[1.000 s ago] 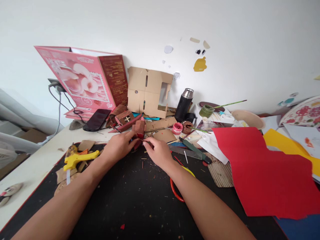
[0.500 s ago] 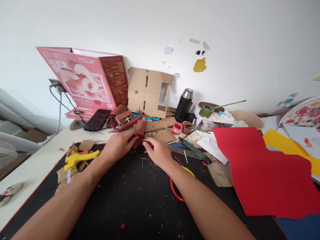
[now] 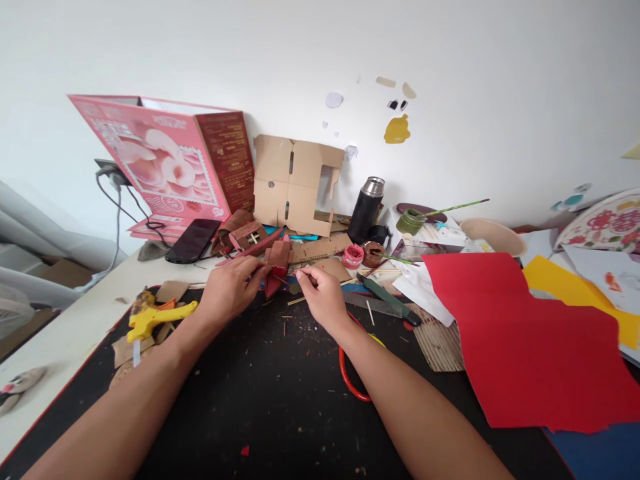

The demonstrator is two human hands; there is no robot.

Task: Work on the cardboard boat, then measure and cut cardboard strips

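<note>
My left hand (image 3: 235, 288) is closed in a pinch on a thin reddish-brown stick (image 3: 281, 279), which pokes out past the fingertips. Right beside those fingertips sits a small red-brown painted model (image 3: 279, 256), like a little house on a pointed red base. My right hand (image 3: 323, 293) is a short way to the right, thumb and forefinger pressed together; whatever is between them is too small to name. Behind the left hand lies another red-brown model piece with a small cross-barred window (image 3: 251, 239).
A yellow glue gun (image 3: 155, 320) lies left on cardboard scraps. Rightward are paint jars (image 3: 353, 255), a black flask (image 3: 367, 210), a green-handled knife (image 3: 385, 297), red-handled scissors (image 3: 345, 377) under the right forearm and red sheets (image 3: 530, 353). Cardboard (image 3: 300, 180) leans against the wall.
My hands have moved apart: the right hand shifted slightly right, away from the stick, and the left drew slightly left. The view has shifted a little.
</note>
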